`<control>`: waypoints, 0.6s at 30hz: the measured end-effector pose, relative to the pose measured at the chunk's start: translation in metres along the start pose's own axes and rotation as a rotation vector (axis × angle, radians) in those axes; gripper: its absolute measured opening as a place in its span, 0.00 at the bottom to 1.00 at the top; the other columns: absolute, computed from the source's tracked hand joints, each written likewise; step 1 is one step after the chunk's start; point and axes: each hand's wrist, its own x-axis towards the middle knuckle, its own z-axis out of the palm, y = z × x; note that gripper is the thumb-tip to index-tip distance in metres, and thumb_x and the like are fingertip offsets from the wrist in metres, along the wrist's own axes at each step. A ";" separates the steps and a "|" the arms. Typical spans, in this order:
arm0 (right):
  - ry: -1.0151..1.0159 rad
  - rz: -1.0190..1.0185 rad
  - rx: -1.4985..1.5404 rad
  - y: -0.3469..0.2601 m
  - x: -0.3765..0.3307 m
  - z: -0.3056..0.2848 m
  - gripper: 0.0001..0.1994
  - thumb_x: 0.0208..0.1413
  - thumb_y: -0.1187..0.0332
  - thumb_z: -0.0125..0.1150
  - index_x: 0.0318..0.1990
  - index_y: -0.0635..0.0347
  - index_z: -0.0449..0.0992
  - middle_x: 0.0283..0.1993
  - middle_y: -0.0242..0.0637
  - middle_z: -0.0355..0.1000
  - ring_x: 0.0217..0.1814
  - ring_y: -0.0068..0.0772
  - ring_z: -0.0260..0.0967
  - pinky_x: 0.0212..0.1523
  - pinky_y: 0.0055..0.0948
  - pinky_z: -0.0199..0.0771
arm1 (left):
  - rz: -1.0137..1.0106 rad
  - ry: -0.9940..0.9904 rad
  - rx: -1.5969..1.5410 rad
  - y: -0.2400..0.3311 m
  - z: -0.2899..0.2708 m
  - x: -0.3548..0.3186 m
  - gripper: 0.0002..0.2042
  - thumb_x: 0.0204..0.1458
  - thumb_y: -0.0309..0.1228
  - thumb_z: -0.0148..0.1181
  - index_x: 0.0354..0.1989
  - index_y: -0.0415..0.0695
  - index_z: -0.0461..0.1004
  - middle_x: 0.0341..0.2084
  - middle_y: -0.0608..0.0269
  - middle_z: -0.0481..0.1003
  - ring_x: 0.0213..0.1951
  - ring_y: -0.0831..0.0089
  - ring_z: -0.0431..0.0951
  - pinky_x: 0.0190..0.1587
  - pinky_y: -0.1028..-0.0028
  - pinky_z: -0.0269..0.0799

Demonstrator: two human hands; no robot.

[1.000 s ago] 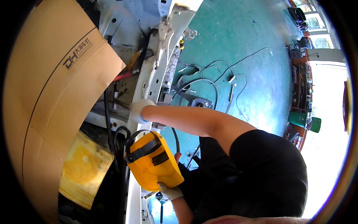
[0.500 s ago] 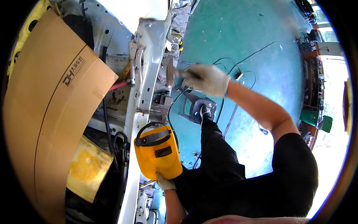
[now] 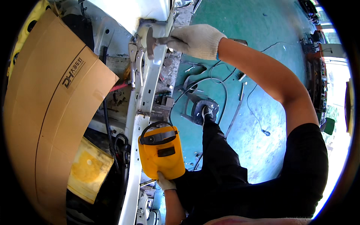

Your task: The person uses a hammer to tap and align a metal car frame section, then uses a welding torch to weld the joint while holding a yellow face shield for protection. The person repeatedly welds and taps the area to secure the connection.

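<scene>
My right hand [image 3: 200, 40], in a pale work glove, is closed round the handle of a hammer [image 3: 151, 43]. The hammer's head is over the upper part of the grey metal car-body rail [image 3: 150, 80]; whether it touches the rail I cannot tell. Left of the hammer, locking pliers [image 3: 139, 63] are clamped at the rail's edge. Low in the view, my gloved left hand [image 3: 164, 182] grips the bottom edge of a yellow welding mask [image 3: 159, 161] with a dark window and a black headband. The fingers behind the mask are hidden.
A large cardboard sheet [image 3: 48, 112] covers the left side, with a stained yellow block [image 3: 89, 168] beneath its edge. My foot rests on a small dark stool [image 3: 198, 110]. Cables [image 3: 225, 90] trail over the green floor [image 3: 232, 22]. Shelves [image 3: 320, 82] line the far right.
My right hand has swung the hammer up and left, from above the floor to over the rail. The welding mask has shifted slightly right in my left hand.
</scene>
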 end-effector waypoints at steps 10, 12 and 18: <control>-0.036 0.058 -0.033 -0.002 0.003 -0.009 0.27 0.73 0.41 0.46 0.58 0.53 0.80 0.44 0.49 0.83 0.49 0.59 0.81 0.52 0.53 0.80 | -0.019 0.015 -0.016 0.008 0.002 -0.004 0.33 0.68 0.47 0.62 0.73 0.36 0.63 0.66 0.45 0.72 0.63 0.47 0.78 0.65 0.49 0.76; -0.037 0.107 -0.029 0.003 0.008 -0.006 0.27 0.73 0.41 0.46 0.58 0.53 0.80 0.44 0.49 0.83 0.50 0.59 0.81 0.52 0.53 0.80 | -0.017 0.003 -0.034 0.006 0.002 0.000 0.34 0.67 0.48 0.63 0.73 0.36 0.63 0.65 0.45 0.72 0.63 0.47 0.78 0.65 0.49 0.75; -0.051 0.085 -0.042 0.004 0.005 -0.006 0.26 0.73 0.41 0.47 0.58 0.50 0.80 0.44 0.48 0.83 0.49 0.57 0.81 0.51 0.52 0.80 | 0.017 0.072 -0.014 -0.001 0.003 0.005 0.36 0.66 0.49 0.65 0.73 0.36 0.63 0.65 0.46 0.72 0.63 0.49 0.77 0.66 0.51 0.75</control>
